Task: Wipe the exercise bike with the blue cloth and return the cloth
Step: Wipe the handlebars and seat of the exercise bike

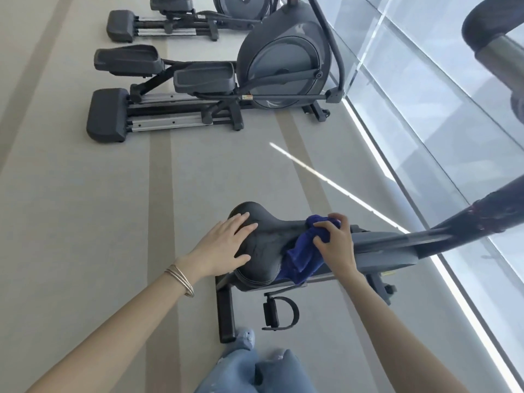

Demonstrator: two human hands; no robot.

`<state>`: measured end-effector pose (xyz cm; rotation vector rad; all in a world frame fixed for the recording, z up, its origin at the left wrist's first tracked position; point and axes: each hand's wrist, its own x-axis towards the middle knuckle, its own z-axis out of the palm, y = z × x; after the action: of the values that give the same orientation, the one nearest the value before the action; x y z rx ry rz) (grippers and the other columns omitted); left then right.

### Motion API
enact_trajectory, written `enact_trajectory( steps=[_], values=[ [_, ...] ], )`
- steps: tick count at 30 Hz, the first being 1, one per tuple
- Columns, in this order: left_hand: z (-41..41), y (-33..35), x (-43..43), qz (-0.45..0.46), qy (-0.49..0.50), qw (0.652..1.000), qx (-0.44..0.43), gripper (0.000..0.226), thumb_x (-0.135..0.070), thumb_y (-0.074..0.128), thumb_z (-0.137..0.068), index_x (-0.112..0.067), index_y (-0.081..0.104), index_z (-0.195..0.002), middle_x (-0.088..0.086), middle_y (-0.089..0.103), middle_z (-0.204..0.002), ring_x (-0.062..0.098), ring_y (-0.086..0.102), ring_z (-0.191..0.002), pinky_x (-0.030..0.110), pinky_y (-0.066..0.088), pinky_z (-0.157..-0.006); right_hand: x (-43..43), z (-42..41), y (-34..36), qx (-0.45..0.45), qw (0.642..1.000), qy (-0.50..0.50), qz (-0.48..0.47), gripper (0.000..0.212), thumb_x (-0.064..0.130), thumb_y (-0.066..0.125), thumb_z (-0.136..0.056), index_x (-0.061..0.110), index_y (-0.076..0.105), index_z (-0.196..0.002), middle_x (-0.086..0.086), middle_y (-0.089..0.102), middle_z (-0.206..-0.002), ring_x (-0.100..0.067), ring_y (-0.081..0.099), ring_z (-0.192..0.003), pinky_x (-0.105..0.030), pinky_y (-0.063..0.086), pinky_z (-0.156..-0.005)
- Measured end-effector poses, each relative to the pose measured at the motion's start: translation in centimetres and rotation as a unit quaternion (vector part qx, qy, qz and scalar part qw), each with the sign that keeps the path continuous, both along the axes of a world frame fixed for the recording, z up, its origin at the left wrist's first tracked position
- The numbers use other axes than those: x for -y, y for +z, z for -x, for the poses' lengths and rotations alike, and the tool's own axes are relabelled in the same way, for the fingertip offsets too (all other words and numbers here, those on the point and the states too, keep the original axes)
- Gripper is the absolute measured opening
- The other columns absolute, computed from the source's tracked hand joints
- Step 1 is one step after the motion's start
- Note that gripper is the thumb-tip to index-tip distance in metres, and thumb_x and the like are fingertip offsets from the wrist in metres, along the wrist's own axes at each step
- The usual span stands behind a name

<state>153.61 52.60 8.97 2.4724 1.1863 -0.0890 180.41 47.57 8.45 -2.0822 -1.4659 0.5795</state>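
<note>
A person is wiping the seat (263,245) of the exercise bike (382,248), the right hand (334,239) gripping the bunched blue cloth (303,259) on its narrow end and the left hand (226,245) lying flat and open on the wide end, with the frame probably needing the next passes.

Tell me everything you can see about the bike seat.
The seat is black and padded, leather-like with creases, wide at one end and narrowing to a nose. It sits level on the exercise bike. The left hand lies flat on the wide end. The right hand grips a blue cloth bunched over the nose, part hanging down the near side.
</note>
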Motion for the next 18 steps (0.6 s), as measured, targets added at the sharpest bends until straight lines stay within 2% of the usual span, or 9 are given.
enact_trajectory(
  steps=[3, 6, 9, 12, 14, 18],
  values=[
    [-0.3, -0.1, 0.4, 0.009, 0.001, 1.0, -0.01, 0.073, -0.041, 0.051, -0.09, -0.025, 0.012, -0.15, 0.002, -0.001, -0.16, 0.018, 0.002, -0.147, 0.034, 0.009, -0.119, 0.0, 2.1, -0.3, 0.008, 1.0, 0.023, -0.007, 0.029, 0.003, 0.058, -0.076, 0.014, 0.065, -0.102, -0.001, 0.041, -0.128, -0.019, 0.046, -0.11, -0.025, 0.039, -0.087],
    [-0.3, -0.1, 0.6, 0.012, 0.016, 1.0, -0.024, 0.073, -0.038, 0.052, -0.09, -0.025, 0.013, -0.15, 0.002, -0.002, -0.16, 0.019, 0.001, -0.147, 0.034, 0.008, -0.119, 1.0, 5.6, -1.3, 0.058, 0.991, 0.117, -0.036, 0.022, 0.006, 0.061, -0.078, 0.006, 0.069, -0.099, -0.01, 0.049, -0.126, -0.026, 0.045, -0.117, -0.025, 0.037, -0.093],
    [-0.3, 0.2, 1.0, 0.019, 0.045, 0.998, -0.037, 0.072, -0.035, 0.053, -0.09, -0.024, 0.014, -0.15, 0.004, -0.001, -0.16, 0.019, 0.001, -0.148, 0.034, 0.008, -0.119, 0.7, 4.5, -1.2, 0.103, 0.982, 0.156, -0.027, 0.019, 0.016, 0.058, -0.088, 0.01, 0.07, -0.101, -0.008, 0.052, -0.127, -0.024, 0.046, -0.119, -0.031, 0.047, -0.091],
    [-0.9, 0.6, 1.4, 0.025, 0.051, 0.997, -0.053, 0.072, -0.034, 0.052, -0.091, -0.024, 0.012, -0.15, 0.004, -0.001, -0.16, 0.019, 0.0, -0.148, 0.034, 0.007, -0.119, -0.2, 2.4, -0.9, 0.115, 0.981, 0.154, -0.013, 0.019, 0.02, 0.056, -0.09, 0.016, 0.072, -0.099, 0.0, 0.054, -0.128, -0.021, 0.047, -0.119, -0.036, 0.051, -0.082],
    [-1.3, 0.9, 1.6, 0.023, 0.06, 0.996, -0.055, 0.072, -0.033, 0.052, -0.091, -0.024, 0.012, -0.15, 0.004, -0.002, -0.16, 0.019, -0.001, -0.148, 0.034, 0.007, -0.118, 0.0, 2.8, -1.2, 0.107, 0.984, 0.14, -0.026, 0.017, 0.017, 0.057, -0.09, 0.014, 0.072, -0.098, -0.001, 0.056, -0.127, -0.023, 0.047, -0.117, -0.037, 0.052, -0.08],
    [-1.7, 2.0, 1.6, 0.029, 0.079, 0.995, -0.056, 0.072, -0.031, 0.053, -0.092, -0.023, 0.012, -0.15, 0.004, -0.002, -0.16, 0.019, -0.001, -0.147, 0.033, 0.007, -0.118, 1.0, 5.2, -2.3, 0.057, 0.993, 0.046, -0.088, 0.022, -0.001, 0.061, -0.082, 0.006, 0.069, -0.1, -0.01, 0.064, -0.116, -0.036, 0.052, -0.104, -0.04, 0.051, -0.081]
  ],
)
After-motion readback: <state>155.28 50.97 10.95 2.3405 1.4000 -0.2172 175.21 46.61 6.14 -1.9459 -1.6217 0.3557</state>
